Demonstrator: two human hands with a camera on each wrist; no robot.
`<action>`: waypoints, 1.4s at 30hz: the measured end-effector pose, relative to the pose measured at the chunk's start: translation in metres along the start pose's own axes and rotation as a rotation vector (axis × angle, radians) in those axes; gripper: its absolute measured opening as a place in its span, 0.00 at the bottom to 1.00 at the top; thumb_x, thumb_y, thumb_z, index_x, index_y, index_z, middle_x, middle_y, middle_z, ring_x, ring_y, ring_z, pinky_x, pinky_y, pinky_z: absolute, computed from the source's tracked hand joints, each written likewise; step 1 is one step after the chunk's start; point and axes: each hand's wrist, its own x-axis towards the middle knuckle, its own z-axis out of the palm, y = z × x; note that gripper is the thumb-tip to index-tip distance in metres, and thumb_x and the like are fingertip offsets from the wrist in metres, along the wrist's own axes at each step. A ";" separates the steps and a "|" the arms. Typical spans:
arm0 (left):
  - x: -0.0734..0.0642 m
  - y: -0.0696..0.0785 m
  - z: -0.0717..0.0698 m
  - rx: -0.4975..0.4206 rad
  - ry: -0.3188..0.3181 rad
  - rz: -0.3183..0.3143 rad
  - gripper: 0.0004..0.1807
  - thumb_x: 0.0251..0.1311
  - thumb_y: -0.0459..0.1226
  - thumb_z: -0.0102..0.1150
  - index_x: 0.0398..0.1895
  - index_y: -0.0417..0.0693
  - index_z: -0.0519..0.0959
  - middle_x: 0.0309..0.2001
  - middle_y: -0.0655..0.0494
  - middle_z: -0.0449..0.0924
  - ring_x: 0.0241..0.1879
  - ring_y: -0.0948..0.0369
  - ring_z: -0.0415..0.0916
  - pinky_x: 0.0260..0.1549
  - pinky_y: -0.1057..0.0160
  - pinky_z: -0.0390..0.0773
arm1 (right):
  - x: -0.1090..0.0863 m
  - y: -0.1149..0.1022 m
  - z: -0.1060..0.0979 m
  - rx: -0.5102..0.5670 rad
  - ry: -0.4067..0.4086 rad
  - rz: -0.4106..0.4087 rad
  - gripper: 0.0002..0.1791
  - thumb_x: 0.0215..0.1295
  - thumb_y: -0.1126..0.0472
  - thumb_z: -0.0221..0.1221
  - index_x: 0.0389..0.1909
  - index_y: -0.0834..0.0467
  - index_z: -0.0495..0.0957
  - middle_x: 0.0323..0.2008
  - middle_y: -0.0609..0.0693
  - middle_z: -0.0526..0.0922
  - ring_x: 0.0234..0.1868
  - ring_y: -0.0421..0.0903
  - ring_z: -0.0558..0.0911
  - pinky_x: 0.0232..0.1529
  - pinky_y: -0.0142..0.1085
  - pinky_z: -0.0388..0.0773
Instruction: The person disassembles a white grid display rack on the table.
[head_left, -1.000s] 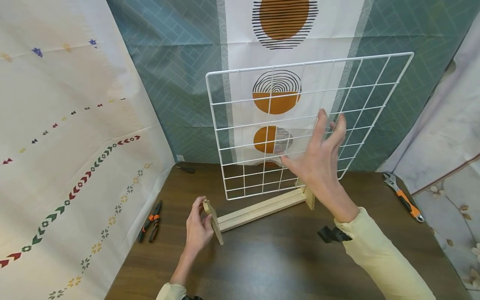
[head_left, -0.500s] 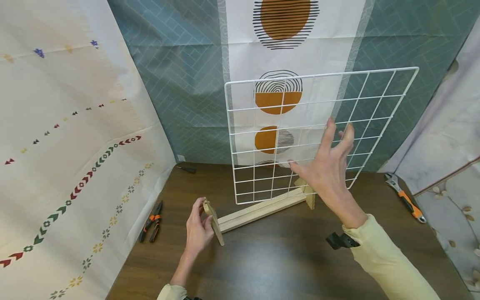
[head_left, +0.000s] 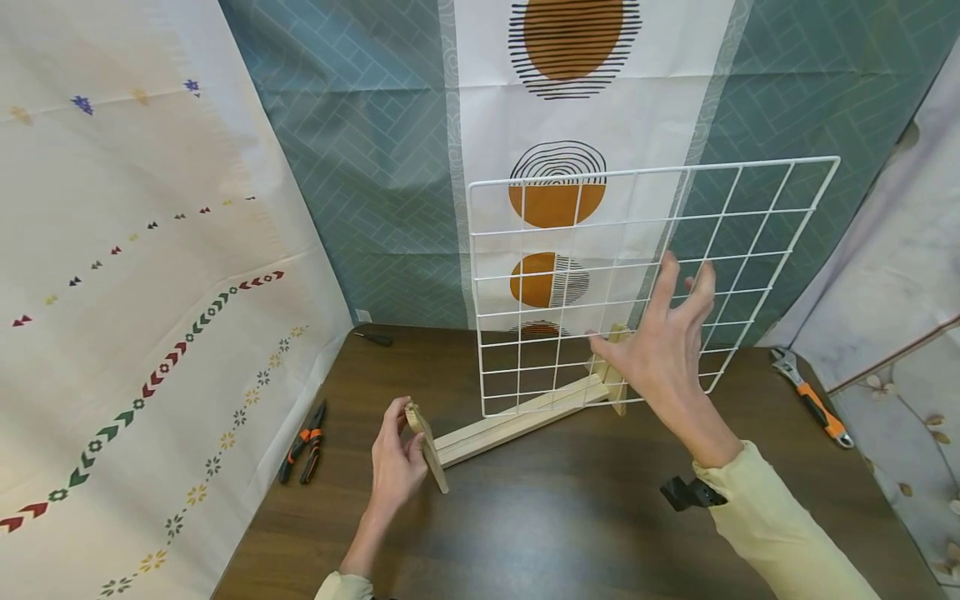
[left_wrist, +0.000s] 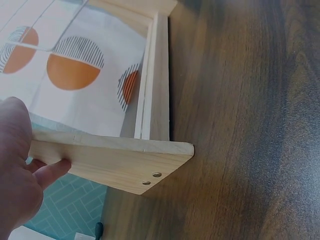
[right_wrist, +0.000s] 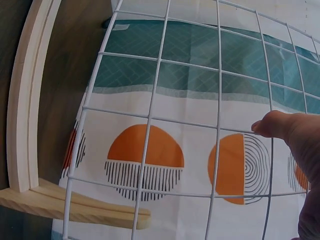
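Note:
My right hand (head_left: 667, 350) holds a white wire grid panel (head_left: 652, 172) upright by its wires, with the thumb (right_wrist: 280, 125) on the near side. A low pale wooden frame stands on the table: a long grooved rail (head_left: 517, 422) joins two end boards. The left hand (head_left: 393, 467) grips the near-left end board (head_left: 427, 450); two screw heads show on its outer face in the left wrist view. The far end board (right_wrist: 90, 207) is partly behind the grid and my right hand. The grid's lower edge overlaps the rail in the head view; contact between them cannot be told.
Orange-and-black pliers (head_left: 303, 442) lie at the table's left side. A dark-handled tool (head_left: 375, 338) is at the back left corner, and an adjustable wrench (head_left: 813, 400) at the right edge. Patterned cloth (head_left: 375, 183) hangs behind the brown table (head_left: 525, 533).
The right hand has lowered the wire grid and carried it a little to the right, bringing its lower edge over the rail. My left hand has stayed on the end board.

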 end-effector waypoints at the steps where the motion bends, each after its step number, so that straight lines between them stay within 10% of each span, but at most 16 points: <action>1: 0.000 0.000 0.000 0.000 -0.001 -0.004 0.42 0.43 0.09 0.58 0.65 0.36 0.66 0.54 0.36 0.75 0.51 0.39 0.79 0.27 0.51 0.84 | -0.001 0.001 0.000 -0.003 -0.002 -0.003 0.73 0.29 0.48 0.83 0.75 0.61 0.48 0.70 0.74 0.41 0.66 0.71 0.56 0.50 0.67 0.72; 42: -0.015 0.008 -0.007 0.051 0.070 -0.037 0.41 0.41 0.10 0.60 0.64 0.36 0.68 0.52 0.40 0.77 0.51 0.41 0.80 0.32 0.72 0.80 | -0.015 0.018 0.002 -0.027 -0.053 0.069 0.74 0.28 0.52 0.84 0.76 0.61 0.47 0.71 0.74 0.39 0.64 0.73 0.57 0.48 0.68 0.72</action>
